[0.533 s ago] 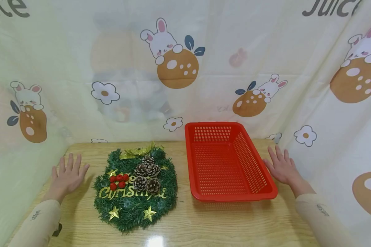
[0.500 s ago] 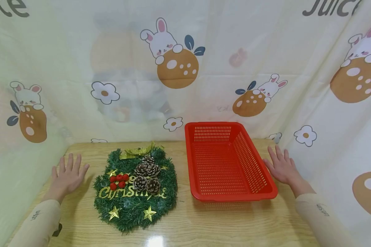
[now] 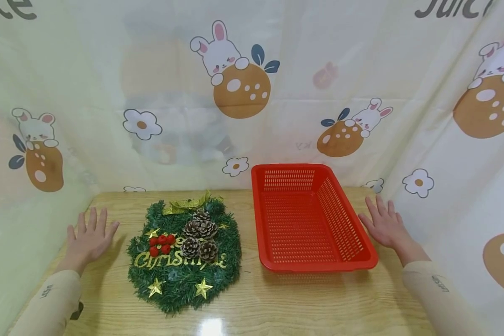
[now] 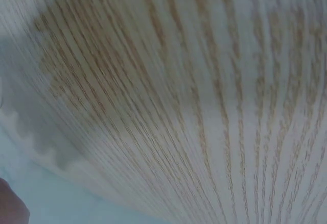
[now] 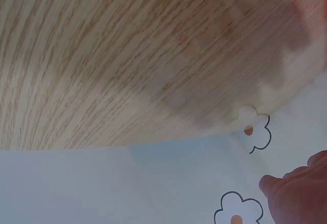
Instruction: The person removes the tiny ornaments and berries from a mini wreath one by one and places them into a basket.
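Observation:
My left hand (image 3: 88,240), fingers spread and straight, is at the table's left side, apart from a green Christmas wreath (image 3: 180,287). Gold lettering, pinecones (image 3: 199,238), red berries (image 3: 162,245), gold stars and a glittery gold ribbon (image 3: 186,205) decorate the wreath. To its right stands a red plastic basket (image 3: 319,267) with slotted walls and a bare floor. Just right of the basket, my right hand (image 3: 387,227) has its fingers extended and holds nothing. Only a fingertip (image 4: 11,206) shows in the left wrist view; part of the right hand (image 5: 301,196) appears in the right wrist view.
Both things sit on a wood-grain table (image 3: 252,312). A pale curtain (image 3: 294,130) printed with rabbits, oranges and flowers encloses the back and both sides. The basket's far end is close to the back curtain.
The head view has shifted very slightly. My left hand appears a touch farther left and my right hand a touch farther right. Wreath and basket stay in place.

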Available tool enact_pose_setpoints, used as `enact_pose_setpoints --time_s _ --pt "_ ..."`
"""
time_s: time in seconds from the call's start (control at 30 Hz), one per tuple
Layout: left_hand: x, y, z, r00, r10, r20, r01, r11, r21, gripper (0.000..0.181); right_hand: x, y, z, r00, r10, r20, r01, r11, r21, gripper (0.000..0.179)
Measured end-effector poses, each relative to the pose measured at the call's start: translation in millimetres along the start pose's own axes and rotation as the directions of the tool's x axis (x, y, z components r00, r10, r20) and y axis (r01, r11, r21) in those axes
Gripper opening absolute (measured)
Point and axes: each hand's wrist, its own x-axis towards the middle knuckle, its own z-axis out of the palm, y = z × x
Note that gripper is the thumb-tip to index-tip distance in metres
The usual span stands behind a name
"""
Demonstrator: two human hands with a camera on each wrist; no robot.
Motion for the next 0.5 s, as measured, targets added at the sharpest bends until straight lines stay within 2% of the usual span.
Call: enact_pose_setpoints --time_s 0.4,0.47,0.5 --pt "-1.3 -1.3 3.4 1.000 0.006 0.002 -0.006 1.000 0.000 0.076 -2.1 -3.3 -7.4 1.000 -0.014 -0.010 0.014 1.000 0.012 0.078" --pt "-0.7 -1.4 3.9 0.999 0.038 0.016 -0.037 0.999 -0.040 0.074 -3.3 -2.0 -6.3 1.000 -0.014 -0.008 0.015 1.000 0.011 0.078" --pt "-0.7 -1.0 3.8 0.998 0.060 0.030 -0.057 0.993 -0.099 0.073 -4.0 -1.0 -5.6 1.000 -0.015 -0.006 0.015 1.000 0.013 0.077"
